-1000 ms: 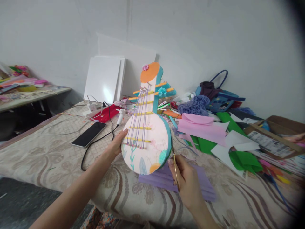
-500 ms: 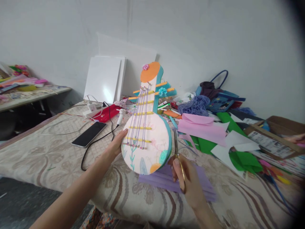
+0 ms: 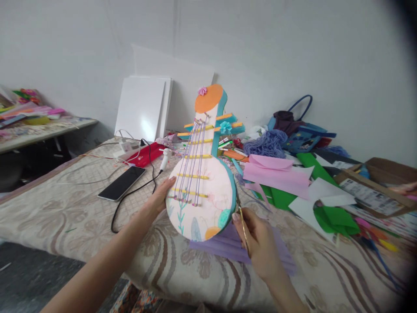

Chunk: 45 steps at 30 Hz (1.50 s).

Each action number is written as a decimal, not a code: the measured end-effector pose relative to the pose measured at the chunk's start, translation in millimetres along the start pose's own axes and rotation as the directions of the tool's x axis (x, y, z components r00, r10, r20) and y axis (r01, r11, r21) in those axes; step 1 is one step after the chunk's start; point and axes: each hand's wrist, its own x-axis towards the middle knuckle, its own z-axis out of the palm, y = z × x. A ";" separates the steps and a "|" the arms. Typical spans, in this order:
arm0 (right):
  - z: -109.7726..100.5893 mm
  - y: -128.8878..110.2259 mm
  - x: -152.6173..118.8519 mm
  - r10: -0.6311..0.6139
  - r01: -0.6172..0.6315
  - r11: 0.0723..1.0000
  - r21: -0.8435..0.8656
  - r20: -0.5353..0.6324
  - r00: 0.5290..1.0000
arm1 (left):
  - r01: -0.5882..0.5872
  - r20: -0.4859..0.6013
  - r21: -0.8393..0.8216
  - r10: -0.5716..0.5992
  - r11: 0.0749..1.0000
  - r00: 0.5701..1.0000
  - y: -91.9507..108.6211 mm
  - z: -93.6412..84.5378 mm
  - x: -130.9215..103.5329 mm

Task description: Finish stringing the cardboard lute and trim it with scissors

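A handmade toy lute (image 3: 202,191) stands tilted upright over the table, with a white front, blue-green sides, purple strings, yellow frets and an orange head. My left hand (image 3: 163,193) grips its left edge, thumb on the front and the other fingers hidden behind. In my right hand (image 3: 256,234) is a pair of gold-handled scissors (image 3: 241,221), blades pointing up along the lute's lower right side. Whether the blades touch that side I cannot tell. Purple paper (image 3: 273,248) lies on the cloth beneath the lute and my right hand.
A phone (image 3: 122,184), a white glue gun (image 3: 165,160) and its black cable lie left. Pink paper (image 3: 276,176), green sheets, blue-purple yarn (image 3: 267,143) and a cardboard box (image 3: 378,187) crowd the right. A person's hand (image 3: 405,190) shows at the far right edge. White boards (image 3: 141,106) lean against the wall.
The lute has shifted slightly right, its head most. The scissors have turned edge-on and moved closer to its right side. My left hand stays on the same edge.
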 end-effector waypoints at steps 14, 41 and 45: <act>3.5 9.7 -0.6 0.108 -0.099 0.962 0.256 -0.021 0.994 | 0.017 -0.021 -0.011 -0.017 1.000 1.000 -0.9 -3.6 2.3; 14.7 6.4 1.5 -0.008 0.074 0.916 0.393 -0.169 0.986 | 0.021 -0.055 -0.041 -0.023 0.999 0.998 0.4 18.4 -1.2; 15.7 -0.4 6.3 -0.007 0.077 0.937 0.341 -0.203 0.979 | -0.007 -0.032 -0.027 0.006 1.000 0.999 -3.1 17.2 -2.5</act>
